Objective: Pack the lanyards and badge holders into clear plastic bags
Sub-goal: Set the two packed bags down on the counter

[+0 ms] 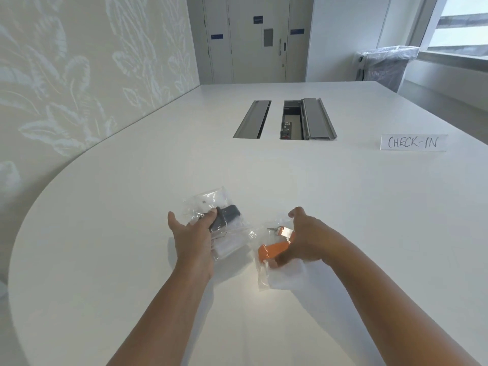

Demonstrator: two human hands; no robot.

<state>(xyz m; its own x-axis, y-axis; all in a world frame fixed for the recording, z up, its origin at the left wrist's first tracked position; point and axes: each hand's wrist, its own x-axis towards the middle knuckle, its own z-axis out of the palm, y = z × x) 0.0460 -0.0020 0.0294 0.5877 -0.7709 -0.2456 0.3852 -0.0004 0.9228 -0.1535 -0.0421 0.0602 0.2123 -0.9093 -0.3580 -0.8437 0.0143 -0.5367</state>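
Two clear plastic bags lie on the white table [132, 233]. The left bag [211, 202] holds a dark grey lanyard [227, 216] and a clear badge holder. My left hand [192, 233] rests on it, fingers curled onto the grey lanyard through the plastic. The right bag [272, 281] holds an orange lanyard [269, 250] with a metal clip [276, 229] and a white badge holder. My right hand [303, 241] lies over this bag, thumb under the orange lanyard, fingers curled over the bag's top.
A white card reading CHECK-IN [413, 142] stands at the right. Two cable hatches [293, 120] sit in the table's middle, the right one with its lid open. A plastic-wrapped item [385, 67] stands by the window beyond the far edge.
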